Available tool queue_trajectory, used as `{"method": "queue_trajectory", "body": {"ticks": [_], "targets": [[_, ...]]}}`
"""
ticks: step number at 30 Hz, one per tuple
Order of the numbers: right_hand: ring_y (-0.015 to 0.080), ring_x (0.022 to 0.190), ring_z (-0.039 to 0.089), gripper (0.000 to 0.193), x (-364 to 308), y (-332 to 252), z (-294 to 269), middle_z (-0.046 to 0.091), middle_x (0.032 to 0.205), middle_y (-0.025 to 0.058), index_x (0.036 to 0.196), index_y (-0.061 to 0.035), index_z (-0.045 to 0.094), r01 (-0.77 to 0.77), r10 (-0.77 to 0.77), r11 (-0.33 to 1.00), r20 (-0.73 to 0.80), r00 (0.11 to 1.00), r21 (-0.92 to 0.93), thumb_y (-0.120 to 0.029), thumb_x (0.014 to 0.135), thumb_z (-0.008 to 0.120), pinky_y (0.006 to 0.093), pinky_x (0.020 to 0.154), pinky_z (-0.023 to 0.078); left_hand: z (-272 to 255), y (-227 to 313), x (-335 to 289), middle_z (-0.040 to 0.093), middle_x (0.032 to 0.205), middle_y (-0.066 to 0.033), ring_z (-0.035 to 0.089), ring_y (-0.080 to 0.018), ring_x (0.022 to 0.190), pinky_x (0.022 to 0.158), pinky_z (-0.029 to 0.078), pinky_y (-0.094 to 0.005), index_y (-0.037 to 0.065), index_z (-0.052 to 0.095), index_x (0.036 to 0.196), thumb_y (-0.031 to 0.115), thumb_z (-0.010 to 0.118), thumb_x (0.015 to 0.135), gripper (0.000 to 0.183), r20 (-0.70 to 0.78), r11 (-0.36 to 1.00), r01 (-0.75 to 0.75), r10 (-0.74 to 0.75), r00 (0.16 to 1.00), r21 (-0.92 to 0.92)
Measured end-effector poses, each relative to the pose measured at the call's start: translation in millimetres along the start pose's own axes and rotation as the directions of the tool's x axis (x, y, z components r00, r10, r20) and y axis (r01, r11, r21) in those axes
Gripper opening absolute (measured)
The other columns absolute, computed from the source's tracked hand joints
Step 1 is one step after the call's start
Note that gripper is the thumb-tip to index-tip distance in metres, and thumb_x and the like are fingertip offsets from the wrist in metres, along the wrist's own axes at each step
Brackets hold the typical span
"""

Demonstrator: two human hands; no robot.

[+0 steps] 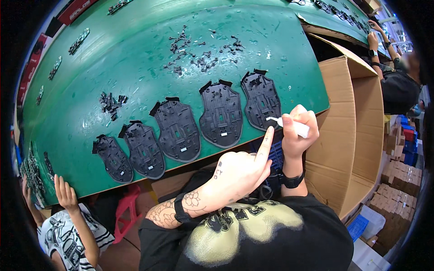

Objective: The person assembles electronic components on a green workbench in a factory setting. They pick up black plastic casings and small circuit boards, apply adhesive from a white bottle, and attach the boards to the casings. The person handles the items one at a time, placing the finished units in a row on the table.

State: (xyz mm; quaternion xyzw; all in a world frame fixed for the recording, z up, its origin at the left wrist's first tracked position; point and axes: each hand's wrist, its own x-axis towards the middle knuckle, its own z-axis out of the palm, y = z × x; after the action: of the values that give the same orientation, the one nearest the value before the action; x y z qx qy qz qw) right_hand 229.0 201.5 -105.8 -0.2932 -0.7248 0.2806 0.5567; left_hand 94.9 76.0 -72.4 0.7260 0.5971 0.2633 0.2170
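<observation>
Head view — left hand (240,169) pointing.

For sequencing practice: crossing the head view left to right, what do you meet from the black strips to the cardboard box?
Pile of black strips, scattered small black parts, rightmost black shell, white tube, open cardboard box.

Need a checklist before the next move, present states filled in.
1. White tube gripped in the right hand: ok.
2. Nozzle pointed at the rightmost black shell: ok.
3. Nozzle touching that shell: cannot tell.
4. Left hand steadying that shell: cannot tell; index finger extended toward its near edge.
5. Five shells in a row on the green table: ok.
6. Loose dark bits apart from the shells: ok, scattered beyond them.
</observation>
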Motion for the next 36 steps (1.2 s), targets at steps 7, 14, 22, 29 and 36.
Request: {"method": "queue_trajectory", "body": {"ticks": [7,14,22,29,36], "targets": [[0.0124,0.053,0.046,0.031,0.2,-1.0,-0.8,0.052,0.061,0.0042,0.075,-0.0041,0.050,-0.007,0.007,1.000,0.007,1.000,-0.019,-0.008,0.079,0.081,0.0257,0.048,0.035,2.8,-2.4,-0.3,0.049,0.047,-0.0015,0.051,-0.0178,0.039,0.041,0.042,-0.0337,-0.005,0.034,0.147,0.029,0.065,0.088,0.076,-0.023,0.999,-0.015,0.014,1.000,-0.036],[0.0124,0.056,0.046,0.026,-0.5,-0.6,-2.8,0.054,0.066,0.0043,0.083,-0.0055,0.049,-0.065,0.072,0.995,-0.090,0.993,0.077,-0.011,0.086,0.074,0.0255,0.050,0.035,-1.8,-0.4,1.3,0.050,0.049,-0.0021,0.052,-0.0177,0.040,0.042,0.043,-0.0339,-0.004,0.038,0.145,0.026,0.066,0.087,0.071,-0.020,0.999,-0.025,0.024,1.000,-0.041],[0.0102,0.062,0.045,0.038,11.1,-56.7,24.1,0.048,0.066,-0.0001,0.091,-0.0112,0.043,-0.548,0.541,0.265,0.348,0.765,0.793,-0.047,0.098,0.054,0.0212,0.052,0.032,-36.7,-12.7,-15.8,0.058,0.063,0.0009,0.047,-0.0105,0.045,0.048,0.042,-0.0261,-0.002,0.054,0.135,0.006,0.071,0.081,0.057,-0.432,0.834,-0.164,-0.095,0.897,-0.526],[0.0096,0.073,0.051,0.036,-11.4,-114.7,86.3,0.053,0.078,0.0020,0.093,-0.0104,0.046,-0.810,0.472,0.145,0.680,0.562,0.569,-0.044,0.103,0.039,0.0244,0.064,0.042,-63.3,-25.0,-50.8,0.059,0.089,-0.0059,0.056,-0.0149,0.069,0.060,0.047,-0.0266,0.005,0.070,0.116,0.017,0.085,0.071,0.048,-0.631,0.931,-0.111,-0.145,0.762,-0.347],[0.0121,0.077,0.057,0.030,37.4,-140.8,116.4,0.062,0.088,0.0046,0.113,-0.0046,0.060,-0.550,0.155,0.824,0.879,0.452,0.138,-0.029,0.096,0.060,0.0265,0.066,0.045,-127.8,-60.3,-120.3,0.065,0.099,-0.0093,0.061,-0.0219,0.083,0.072,0.050,-0.0314,0.001,0.069,0.099,0.013,0.080,0.075,0.030,-0.823,0.997,0.080,-0.048,0.566,-0.003]]}}
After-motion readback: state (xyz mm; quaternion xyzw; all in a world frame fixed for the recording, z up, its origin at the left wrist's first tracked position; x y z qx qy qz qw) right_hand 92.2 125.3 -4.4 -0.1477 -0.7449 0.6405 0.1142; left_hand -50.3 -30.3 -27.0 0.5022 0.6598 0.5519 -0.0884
